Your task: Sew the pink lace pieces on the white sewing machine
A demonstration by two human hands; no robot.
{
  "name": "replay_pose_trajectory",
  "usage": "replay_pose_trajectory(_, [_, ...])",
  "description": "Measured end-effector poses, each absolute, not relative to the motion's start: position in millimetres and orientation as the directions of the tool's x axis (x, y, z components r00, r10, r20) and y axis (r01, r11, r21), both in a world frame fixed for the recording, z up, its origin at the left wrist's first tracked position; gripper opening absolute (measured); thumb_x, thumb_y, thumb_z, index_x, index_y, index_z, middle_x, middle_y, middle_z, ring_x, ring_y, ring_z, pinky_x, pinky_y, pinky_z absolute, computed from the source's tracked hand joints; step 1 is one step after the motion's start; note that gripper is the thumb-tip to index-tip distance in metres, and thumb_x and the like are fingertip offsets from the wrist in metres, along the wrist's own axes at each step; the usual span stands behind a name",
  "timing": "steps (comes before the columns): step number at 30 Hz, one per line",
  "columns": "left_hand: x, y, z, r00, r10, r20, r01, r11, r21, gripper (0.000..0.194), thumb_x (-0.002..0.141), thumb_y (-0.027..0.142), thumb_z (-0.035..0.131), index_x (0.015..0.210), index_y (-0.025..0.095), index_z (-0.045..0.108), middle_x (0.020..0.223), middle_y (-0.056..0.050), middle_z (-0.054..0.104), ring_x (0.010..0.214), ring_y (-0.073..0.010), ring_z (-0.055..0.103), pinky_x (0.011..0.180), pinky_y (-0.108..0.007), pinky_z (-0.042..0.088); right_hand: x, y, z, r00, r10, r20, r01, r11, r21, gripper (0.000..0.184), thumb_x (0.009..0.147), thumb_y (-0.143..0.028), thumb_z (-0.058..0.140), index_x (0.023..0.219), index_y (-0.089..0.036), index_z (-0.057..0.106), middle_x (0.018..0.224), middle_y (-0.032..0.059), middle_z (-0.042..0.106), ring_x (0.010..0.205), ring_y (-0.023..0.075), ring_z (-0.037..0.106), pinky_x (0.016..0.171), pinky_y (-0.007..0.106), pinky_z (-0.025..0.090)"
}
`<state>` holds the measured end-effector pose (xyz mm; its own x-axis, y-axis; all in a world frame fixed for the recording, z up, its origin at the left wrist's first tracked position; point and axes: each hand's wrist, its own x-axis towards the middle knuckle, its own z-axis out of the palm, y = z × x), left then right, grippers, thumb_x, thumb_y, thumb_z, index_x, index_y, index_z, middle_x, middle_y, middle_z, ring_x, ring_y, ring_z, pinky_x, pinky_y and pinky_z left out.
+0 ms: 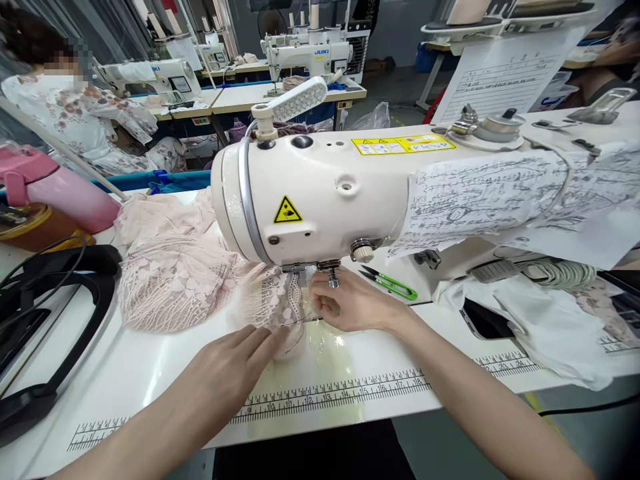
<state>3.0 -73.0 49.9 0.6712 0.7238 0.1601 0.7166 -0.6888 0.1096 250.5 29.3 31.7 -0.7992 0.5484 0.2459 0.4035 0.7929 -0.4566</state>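
Pale pink lace fabric (175, 280) lies bunched on the sewing table, and its scalloped edge runs under the head of a white sewing machine (310, 193). My left hand (240, 357) rests palm down on the near part of the lace, its fingers stretched out flat. Just right of the needle area, my right hand (355, 303) is curled, thumb and fingers drawn together at the lace's edge. The machine head partly covers its fingertips. Behind my right wrist lie green-handled thread snips (393, 285).
A printed ruler (325, 397) runs along the table's front edge. Left are a black frame-like object (65, 387) and a pink bottle (65, 190). At right, white cloth (545, 320) partly covers a phone (485, 321). A person (75, 113) sits at another machine at back left.
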Motion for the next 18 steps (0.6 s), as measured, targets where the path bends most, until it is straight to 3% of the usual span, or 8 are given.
replay_pose_trajectory(2, [6.6,-63.6,46.9,0.702,0.692,0.167,0.69,-0.719,0.08,0.046,0.084,-0.003,0.036,0.124,0.016,0.051,0.09,-0.007,0.066,0.074,-0.0203,0.064,0.058,-0.03,0.052,250.0,28.2,32.2,-0.804,0.542,0.246,0.386,0.789,-0.478,0.021,0.072,-0.004,0.052,0.085,-0.019,0.059,0.088,0.0003,0.065,0.077,0.0128,0.054,0.085,0.032,0.043])
replay_pose_trajectory(5, [11.5,-52.7,44.3,0.704,0.684,0.194,0.681,-0.727,0.089,0.031,0.086,0.0,0.04,0.103,0.016,0.058,0.084,-0.006,0.064,0.071,-0.0196,0.062,0.056,-0.03,0.05,248.2,27.6,26.8,-0.819,0.529,0.222,0.369,0.782,-0.503,0.027,0.074,-0.008,0.057,0.098,-0.02,0.06,0.105,0.0017,0.064,0.088,0.0138,0.058,0.085,0.031,0.044])
replay_pose_trajectory(8, [13.3,-44.5,43.3,0.69,0.682,0.242,0.673,-0.728,0.131,0.017,0.091,0.01,0.046,0.096,0.017,0.061,0.079,-0.004,0.062,0.069,-0.0183,0.061,0.057,-0.029,0.05,247.6,29.4,19.5,-0.827,0.513,0.23,0.335,0.778,-0.531,0.01,0.083,-0.013,0.058,0.086,-0.022,0.062,0.103,-0.0011,0.064,0.089,0.0126,0.059,0.087,0.031,0.044])
replay_pose_trajectory(10, [13.5,-39.6,42.0,0.688,0.673,0.271,0.663,-0.735,0.144,0.015,0.094,0.018,0.049,0.096,0.016,0.064,0.078,-0.004,0.063,0.068,-0.0176,0.062,0.058,-0.029,0.05,248.4,31.0,17.9,-0.822,0.511,0.252,0.316,0.777,-0.544,0.01,0.086,-0.015,0.057,0.08,-0.022,0.062,0.095,-0.0027,0.065,0.089,0.0128,0.059,0.09,0.032,0.043])
replay_pose_trajectory(13, [15.2,-33.6,39.0,0.695,0.659,0.288,0.65,-0.747,0.141,0.018,0.095,0.023,0.049,0.093,0.017,0.066,0.077,-0.004,0.063,0.066,-0.0164,0.061,0.058,-0.028,0.049,249.3,31.5,21.8,-0.804,0.547,0.233,0.344,0.748,-0.568,0.008,0.085,-0.015,0.06,0.089,-0.022,0.061,0.087,-0.0039,0.066,0.084,0.0135,0.059,0.089,0.033,0.043])
replay_pose_trajectory(16, [19.6,-31.1,37.1,0.687,0.646,0.333,0.637,-0.756,0.151,0.021,0.097,0.023,0.047,0.088,0.018,0.066,0.072,-0.002,0.062,0.062,-0.015,0.059,0.057,-0.027,0.047,247.1,29.2,26.4,-0.797,0.562,0.22,0.357,0.734,-0.578,0.024,0.081,-0.018,0.065,0.104,-0.021,0.058,0.098,-0.0002,0.066,0.086,0.0146,0.059,0.083,0.031,0.045])
replay_pose_trajectory(18, [22.6,-31.4,36.9,0.668,0.638,0.384,0.625,-0.76,0.175,0.02,0.097,0.022,0.048,0.088,0.018,0.065,0.07,-0.001,0.061,0.061,-0.0138,0.058,0.057,-0.026,0.046,244.5,27.5,25.8,-0.804,0.541,0.247,0.33,0.751,-0.571,0.016,0.083,-0.019,0.064,0.099,-0.021,0.061,0.104,0.0024,0.065,0.091,0.0158,0.058,0.082,0.032,0.045])
